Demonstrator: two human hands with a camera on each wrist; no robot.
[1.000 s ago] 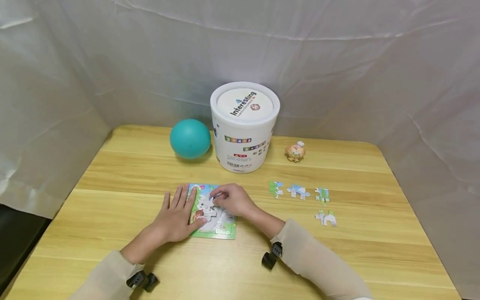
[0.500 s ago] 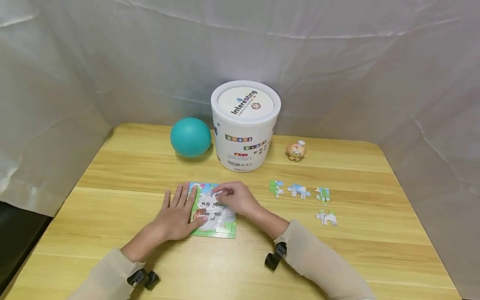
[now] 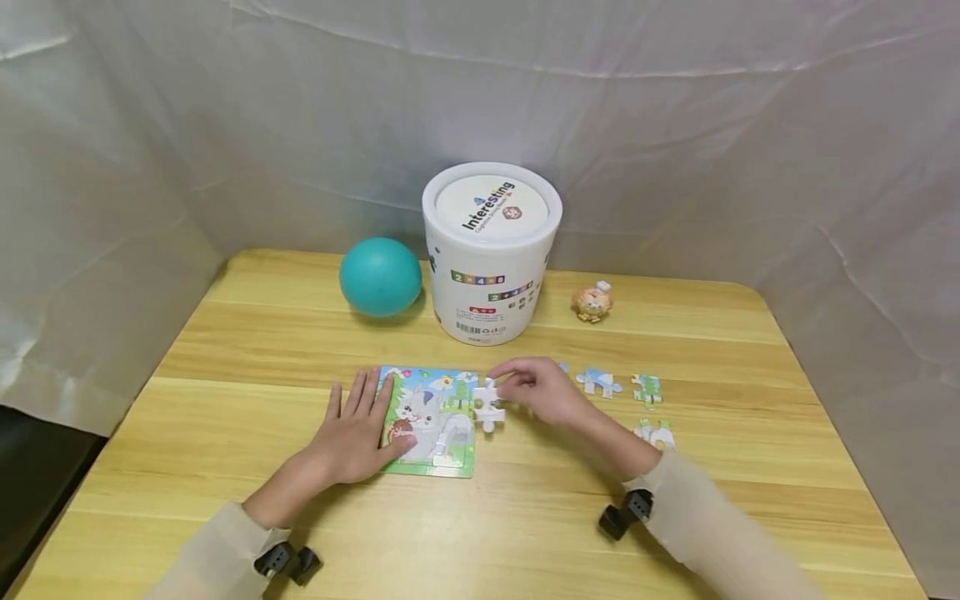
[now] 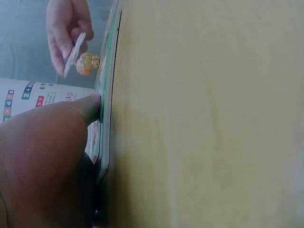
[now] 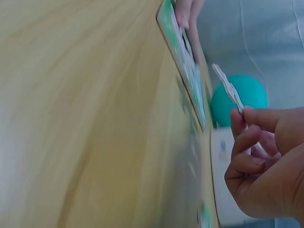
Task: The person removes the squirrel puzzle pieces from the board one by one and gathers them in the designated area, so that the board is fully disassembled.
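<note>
My left hand point(image 3: 352, 437) lies flat with fingers spread over the left side of a square jigsaw puzzle point(image 3: 450, 429) that pictures a grey-and-white animal. Its thumb presses on the lower part of the picture. Just right of the board, my right hand point(image 3: 543, 390) pinches a whitish puzzle piece point(image 3: 489, 408) between thumb and fingers. In the right wrist view that puzzle piece point(image 5: 229, 89) is seen edge-on, raised off the table. Several loose pieces lie farther right, among them a blue-and-white one point(image 3: 598, 382), a green one point(image 3: 647, 389) and a grey one point(image 3: 660, 434), partly behind my right wrist.
A white lidded bucket point(image 3: 487, 275) stands behind the puzzle. To its left sits a teal ball point(image 3: 381, 277), to its right a small orange figurine point(image 3: 592, 302). Grey cloth point(image 3: 645, 150) hangs around the back and sides of the wooden table point(image 3: 247, 350).
My right hand has drawn back from over the puzzle to the right, carrying the whitish piece off the board. The left hand stays where it was.
</note>
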